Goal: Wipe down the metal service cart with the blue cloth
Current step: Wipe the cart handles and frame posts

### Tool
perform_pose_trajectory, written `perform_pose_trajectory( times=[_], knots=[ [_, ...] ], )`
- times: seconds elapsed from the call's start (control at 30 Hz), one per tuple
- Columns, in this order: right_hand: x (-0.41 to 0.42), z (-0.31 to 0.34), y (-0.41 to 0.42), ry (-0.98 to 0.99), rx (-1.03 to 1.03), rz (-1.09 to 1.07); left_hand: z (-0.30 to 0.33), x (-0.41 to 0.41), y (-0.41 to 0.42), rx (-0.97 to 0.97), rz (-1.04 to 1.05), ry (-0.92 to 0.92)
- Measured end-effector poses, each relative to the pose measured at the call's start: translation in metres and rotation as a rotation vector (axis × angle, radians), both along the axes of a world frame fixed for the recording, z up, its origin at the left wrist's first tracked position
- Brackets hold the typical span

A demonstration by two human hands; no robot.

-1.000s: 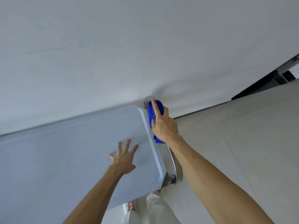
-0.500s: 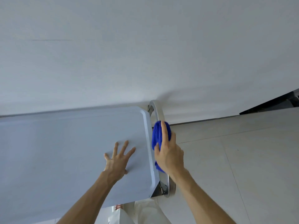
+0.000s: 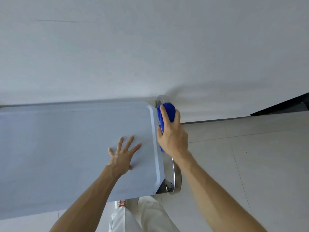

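The metal service cart (image 3: 58, 148) fills the left half of the head view, its flat top seen from above. A curved chrome handle (image 3: 174, 178) runs along its right end. My right hand (image 3: 172, 136) grips the blue cloth (image 3: 168, 111) wrapped round the far part of that handle. The cloth's lower end shows under my palm. My left hand (image 3: 123, 156) rests flat on the cart top near its right edge, fingers spread and straight.
A white wall (image 3: 150, 47) stands directly behind the cart. Pale floor tiles (image 3: 250, 156) stretch out to the right, with a dark opening (image 3: 284, 106) at the far right. My white trousers (image 3: 138, 215) and a shoe show below the cart's near edge.
My right hand has slid the cloth back along the handle toward the wall, after coming toward me half a second ago. My left hand stays flat on the top.
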State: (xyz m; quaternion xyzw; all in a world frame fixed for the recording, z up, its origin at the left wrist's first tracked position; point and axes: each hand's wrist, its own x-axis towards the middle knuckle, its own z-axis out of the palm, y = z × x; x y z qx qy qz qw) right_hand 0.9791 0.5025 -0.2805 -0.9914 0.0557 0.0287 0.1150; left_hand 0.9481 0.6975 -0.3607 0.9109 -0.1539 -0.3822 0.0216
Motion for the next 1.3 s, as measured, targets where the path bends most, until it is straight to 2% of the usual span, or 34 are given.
perform_pose_trajectory(
  times=[0.17,0.27,0.4,0.5,0.6,0.73,0.87,1.0,1.1,1.2,1.3],
  knots=[
    [-0.126,-0.015,-0.001,-0.069,0.041,-0.086,0.005,0.0,0.001,-0.032,-0.001,0.002],
    [-0.17,-0.02,0.003,-0.088,0.151,-0.151,0.012,0.0,0.0,-0.066,0.013,0.019],
    [-0.152,-0.011,0.003,-0.074,0.276,-0.231,0.026,0.002,-0.002,-0.242,0.109,0.005],
    [-0.115,-0.006,0.003,-0.056,0.227,-0.23,0.043,-0.001,-0.012,-0.498,0.225,-0.072],
    [-0.108,-0.004,0.006,-0.065,0.15,-0.232,0.057,-0.009,-0.018,-0.606,0.255,-0.129],
    [-0.143,-0.021,0.012,-0.235,0.156,-0.278,0.051,-0.028,-0.001,-0.525,0.133,-0.106],
    [-0.176,-0.053,0.015,-0.435,0.354,-0.364,0.026,-0.06,0.018,-0.371,0.047,-0.086],
    [-0.218,-0.079,0.028,-0.355,0.77,-0.591,0.003,-0.099,0.031,-0.187,-0.127,-0.059],
    [-0.234,-0.096,0.025,-0.233,0.935,-0.693,-0.005,-0.111,0.034,-0.139,-0.186,-0.102],
    [-0.228,-0.095,0.021,-0.274,1.008,-0.662,-0.009,-0.108,0.032,-0.161,-0.175,-0.111],
    [-0.206,-0.068,0.026,-0.448,0.937,-0.588,-0.012,-0.107,0.034,-0.185,-0.157,-0.116]
  ],
)
